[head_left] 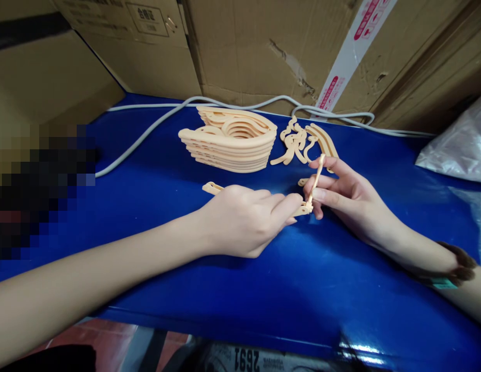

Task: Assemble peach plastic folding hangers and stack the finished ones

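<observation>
My left hand [251,219] is closed around a beige plastic hanger arm [211,188], whose far end sticks out on the left. Its other end shows beyond my fingertips on the right. There my right hand [341,194] pinches a slim beige hanger hook [316,178], held upright with its lower end touching the arm's tip. How the two parts join is too small to tell. Another beige piece [302,182] shows partly behind my right fingers. Past my hands stands a neat stack of beige hanger parts [228,150].
A loose pile of beige hooks [294,139] lies right of the stack, beside a few curved arms [323,139]. A white cable [147,126] crosses the back of the blue table [166,279]. Cardboard boxes [255,51] wall the rear; a clear plastic bag [459,139] sits right.
</observation>
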Demonstrator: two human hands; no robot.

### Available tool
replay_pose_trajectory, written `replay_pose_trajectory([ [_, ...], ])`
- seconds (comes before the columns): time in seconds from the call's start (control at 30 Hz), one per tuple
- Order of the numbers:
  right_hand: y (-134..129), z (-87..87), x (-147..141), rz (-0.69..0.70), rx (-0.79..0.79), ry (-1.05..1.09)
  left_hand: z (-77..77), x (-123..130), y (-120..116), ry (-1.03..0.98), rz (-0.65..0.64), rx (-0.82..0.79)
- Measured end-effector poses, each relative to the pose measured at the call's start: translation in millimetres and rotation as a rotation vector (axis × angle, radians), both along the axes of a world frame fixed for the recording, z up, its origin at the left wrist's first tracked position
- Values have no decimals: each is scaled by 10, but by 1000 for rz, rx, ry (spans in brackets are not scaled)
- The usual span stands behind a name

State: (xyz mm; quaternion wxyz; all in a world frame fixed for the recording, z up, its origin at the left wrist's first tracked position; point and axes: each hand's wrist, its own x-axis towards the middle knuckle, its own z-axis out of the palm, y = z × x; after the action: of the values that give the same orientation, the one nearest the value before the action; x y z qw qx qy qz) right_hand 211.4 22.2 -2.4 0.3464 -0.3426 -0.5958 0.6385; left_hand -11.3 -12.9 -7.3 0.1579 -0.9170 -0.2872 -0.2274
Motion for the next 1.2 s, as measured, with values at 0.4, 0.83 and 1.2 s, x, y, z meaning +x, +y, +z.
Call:
replay_pose_trajectory([
  [0.4,0,-2,3,6,-3,-4,3,3,-16,25,7,5],
  [0.83,-44,14,-16,-45,87,-79,-5,37,-38,131,45,13],
  [1.2,-18,-1,-34,-58,70,-68,12,34,-24,12,84,-113],
])
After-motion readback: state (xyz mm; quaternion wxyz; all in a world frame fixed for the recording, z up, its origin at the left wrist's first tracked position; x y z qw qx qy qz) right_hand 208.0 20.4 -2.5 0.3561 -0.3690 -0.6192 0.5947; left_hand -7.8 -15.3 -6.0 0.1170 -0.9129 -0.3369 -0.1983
